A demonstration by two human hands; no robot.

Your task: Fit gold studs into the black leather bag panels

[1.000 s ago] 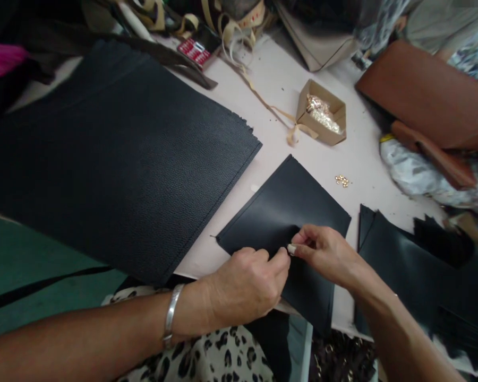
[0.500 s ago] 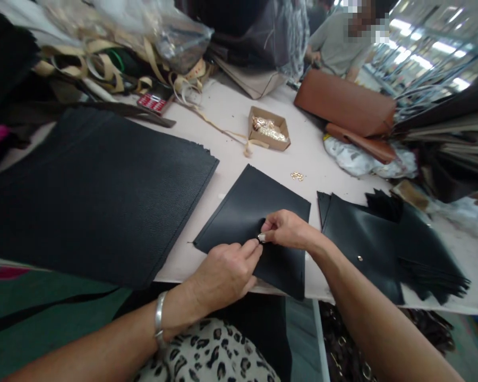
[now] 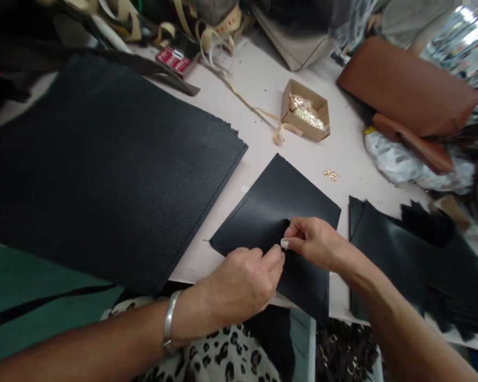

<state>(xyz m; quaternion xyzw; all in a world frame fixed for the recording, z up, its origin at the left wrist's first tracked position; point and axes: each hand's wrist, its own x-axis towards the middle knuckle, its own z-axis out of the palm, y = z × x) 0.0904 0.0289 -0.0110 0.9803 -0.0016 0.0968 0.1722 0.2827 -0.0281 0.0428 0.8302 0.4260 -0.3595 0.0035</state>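
Note:
A black leather panel (image 3: 274, 196) lies at the table's front edge, one corner pointing away from me. Over its middle, the fingertips of my two hands meet. My left hand (image 3: 247, 278), with a silver bangle at the wrist, has its fingers closed, thumb and index at the meeting point. My right hand (image 3: 313, 241) pinches from the other side, a white covering on one fingertip. Whatever sits between the fingertips is too small and hidden to name. Beyond the panel lies a small cluster of gold metal pieces (image 3: 330, 175).
Larger black leather sheets (image 3: 115, 175) are stacked at left, more black panels (image 3: 402, 254) at right. A cardboard box (image 3: 324, 114) holds bagged gold pieces. Behind stand a brown leather bag (image 3: 410, 87), a red-and-white case (image 3: 175, 59) and tape strips (image 3: 235, 87). Another person is at the back.
My view has shifted and come closer, so the things on the table appear larger and moved in the picture. Both hands keep the same pinch over the panel.

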